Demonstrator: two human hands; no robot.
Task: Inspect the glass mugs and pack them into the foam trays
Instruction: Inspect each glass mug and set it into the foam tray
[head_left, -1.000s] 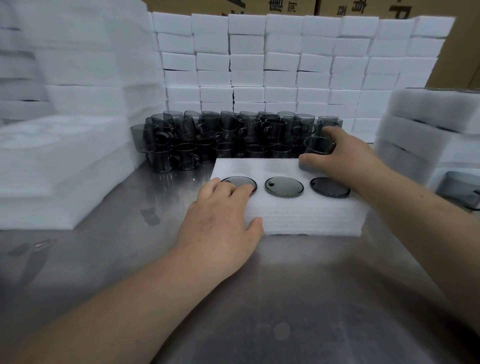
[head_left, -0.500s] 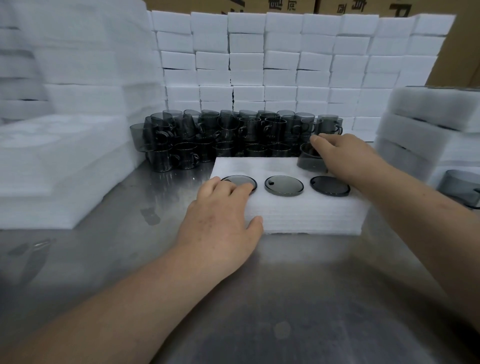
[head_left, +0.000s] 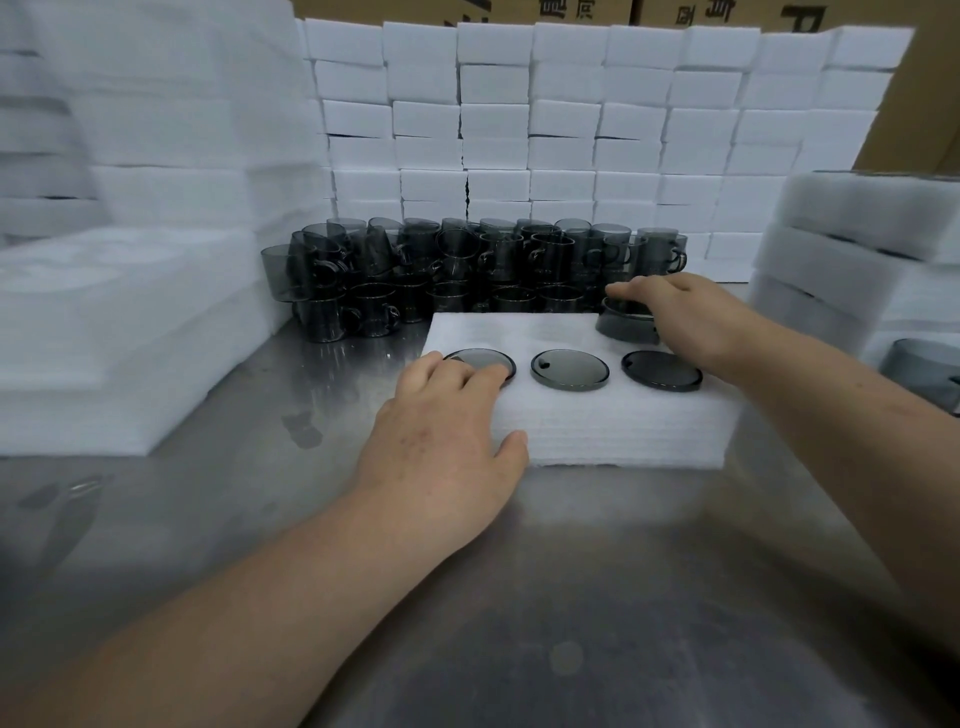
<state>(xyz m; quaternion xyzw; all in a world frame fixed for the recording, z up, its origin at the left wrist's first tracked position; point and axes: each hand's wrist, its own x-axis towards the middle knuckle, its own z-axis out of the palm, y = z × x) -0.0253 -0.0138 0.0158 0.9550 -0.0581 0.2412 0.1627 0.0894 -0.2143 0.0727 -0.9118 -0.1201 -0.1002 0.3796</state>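
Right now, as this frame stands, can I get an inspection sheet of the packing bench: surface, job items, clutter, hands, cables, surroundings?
Surface: steel table, reflective, with a few smudges.
Job's things: foam tray on the table; three mugs seated in its front row; fourth mug partly sunk at back right; loose mugs stacked behind the tray.
Clutter: one stray mug at the right edge.
Hands: left hand rests on the tray's front left corner, fingers on a seated mug; right hand grips the fourth mug's rim.
Cables: nothing seen.
Surroundings: foam stacks left and right; white foam blocks walled behind; cardboard boxes beyond.
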